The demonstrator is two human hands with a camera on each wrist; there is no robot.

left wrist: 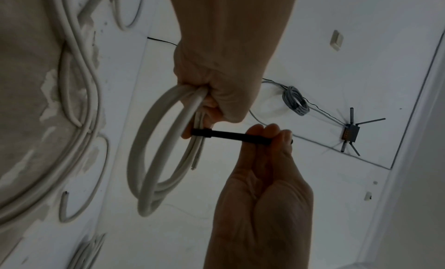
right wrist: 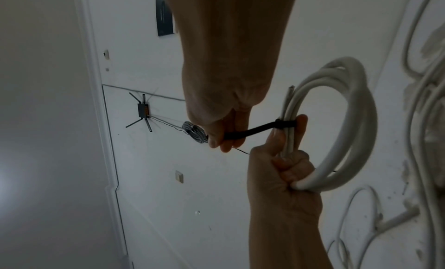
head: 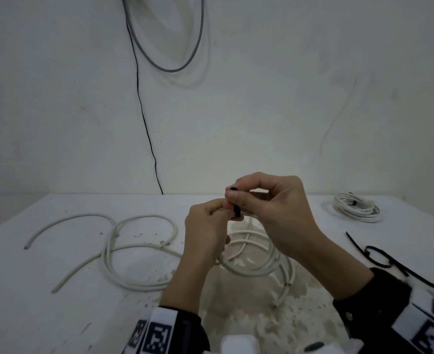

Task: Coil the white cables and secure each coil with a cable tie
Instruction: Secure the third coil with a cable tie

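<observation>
My left hand [head: 210, 226] grips a small coil of white cable [head: 251, 270] and holds it up off the table. A black cable tie [head: 237, 210] is wrapped round the bundled strands just past that fist. My right hand [head: 238, 196] pinches the tie's tail. In the left wrist view the left hand [left wrist: 216, 101] clasps the coil [left wrist: 154, 149], and the tie [left wrist: 231, 136] runs taut to the right hand [left wrist: 267, 138]. In the right wrist view the right hand [right wrist: 224, 138] holds the tie [right wrist: 260, 129] stretched away from the coil [right wrist: 356, 120], which the left hand [right wrist: 289, 168] holds.
A long loose white cable [head: 139, 246] sprawls in loops over the left of the white table [head: 57, 290]. A coil bound with a tie [head: 356, 206] lies at the back right. Spare black ties [head: 384, 259] lie at the right edge. A grey cable loop [head: 175, 47] hangs on the wall.
</observation>
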